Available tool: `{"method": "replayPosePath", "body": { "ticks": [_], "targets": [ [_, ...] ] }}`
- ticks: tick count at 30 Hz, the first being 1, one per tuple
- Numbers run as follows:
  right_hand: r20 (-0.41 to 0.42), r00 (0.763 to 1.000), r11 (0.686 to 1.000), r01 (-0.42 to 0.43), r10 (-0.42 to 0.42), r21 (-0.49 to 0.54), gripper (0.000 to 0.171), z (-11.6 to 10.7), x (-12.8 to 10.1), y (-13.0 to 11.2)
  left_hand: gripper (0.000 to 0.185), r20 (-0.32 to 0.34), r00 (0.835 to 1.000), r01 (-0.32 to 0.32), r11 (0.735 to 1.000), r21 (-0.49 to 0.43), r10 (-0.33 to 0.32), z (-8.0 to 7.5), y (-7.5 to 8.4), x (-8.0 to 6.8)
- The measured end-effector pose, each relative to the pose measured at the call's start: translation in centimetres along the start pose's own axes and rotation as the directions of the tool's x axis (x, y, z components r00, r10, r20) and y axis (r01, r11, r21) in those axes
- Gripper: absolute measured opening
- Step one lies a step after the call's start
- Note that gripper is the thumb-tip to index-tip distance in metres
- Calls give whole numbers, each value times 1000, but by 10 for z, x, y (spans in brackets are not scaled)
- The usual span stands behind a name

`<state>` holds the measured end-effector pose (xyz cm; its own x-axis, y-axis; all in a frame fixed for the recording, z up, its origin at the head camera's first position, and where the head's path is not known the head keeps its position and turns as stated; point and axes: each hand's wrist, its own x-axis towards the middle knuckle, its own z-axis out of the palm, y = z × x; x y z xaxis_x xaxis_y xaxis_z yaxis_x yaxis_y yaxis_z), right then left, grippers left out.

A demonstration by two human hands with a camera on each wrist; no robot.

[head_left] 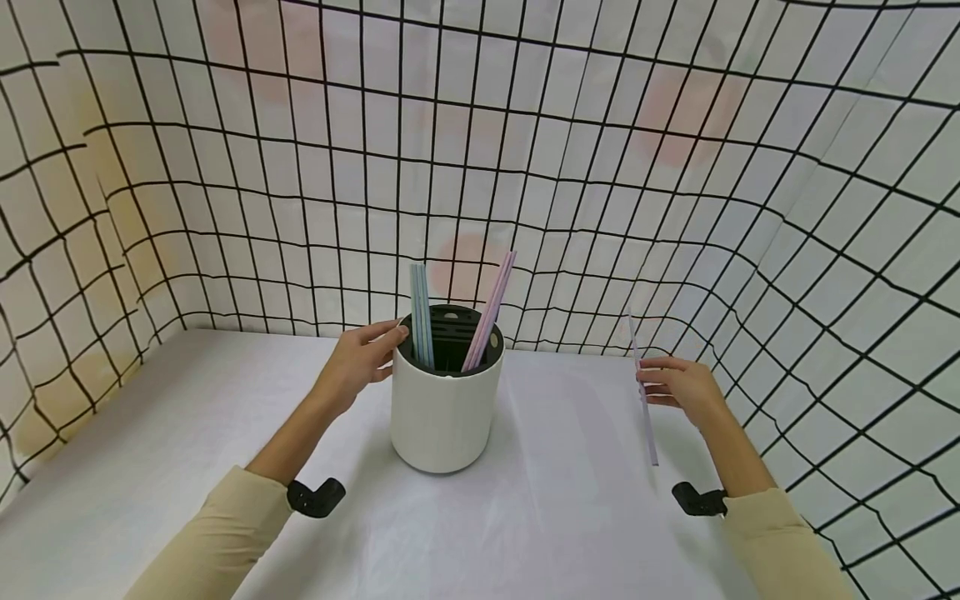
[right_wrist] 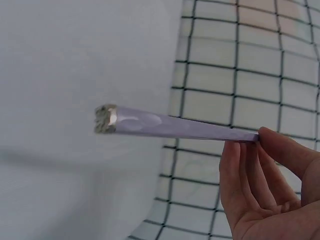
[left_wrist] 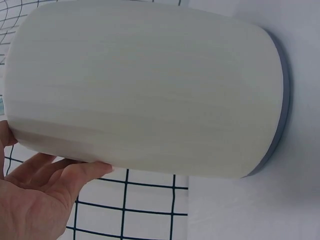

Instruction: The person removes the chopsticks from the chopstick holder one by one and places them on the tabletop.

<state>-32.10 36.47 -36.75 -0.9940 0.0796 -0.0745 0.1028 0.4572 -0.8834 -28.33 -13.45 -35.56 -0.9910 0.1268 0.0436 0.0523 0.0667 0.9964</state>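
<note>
A white cylindrical utensil holder [head_left: 444, 425] with a dark divided insert [head_left: 450, 325] stands on the table. Light-blue chopsticks [head_left: 422, 312] lean in its left part and pink ones [head_left: 491, 312] tilt rightward in its right part. My left hand [head_left: 360, 362] grips the holder's left rim, thumb on top and fingers along the outer wall [left_wrist: 145, 90]. Off to the right, my right hand [head_left: 690, 392] pinches a pale purple chopstick [head_left: 647, 417] between thumb and fingertips, held nearly upright. Its square end [right_wrist: 106, 119], silvery and patterned, points toward the right wrist camera.
A white cloth [head_left: 570, 500] covers the table. Black grid panels [head_left: 465, 142] stand along the back and both sides, with the right hand close to the right panel. Each wrist wears a black camera mount [head_left: 317, 497].
</note>
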Motion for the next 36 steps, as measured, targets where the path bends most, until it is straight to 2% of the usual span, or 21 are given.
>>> {"method": "replayPosePath", "body": {
  "ticks": [8,16,22,29,36],
  "targets": [
    [72,990,992,-123,123,-12,54,-11,0,53,60,5,1000,3,1000,5,-3,0,0,0],
    [77,978,981,-196,195,9,50,-13,3,87,60,16,1000,-5,1000,0,5,-1,0,0],
    [78,968,971,-238,238,-2,45,-10,5,97,60,19,1000,-6,1000,4,6,-2,0,1],
    [32,967,967,-253,254,-25,39,-6,2,103,61,25,1000,-5,1000,0,5,-1,-1,1],
    [21,972,972,-232,233,-35,39,-5,2,105,60,16,1000,4,1000,5,-4,-1,1,0]
  ]
}}
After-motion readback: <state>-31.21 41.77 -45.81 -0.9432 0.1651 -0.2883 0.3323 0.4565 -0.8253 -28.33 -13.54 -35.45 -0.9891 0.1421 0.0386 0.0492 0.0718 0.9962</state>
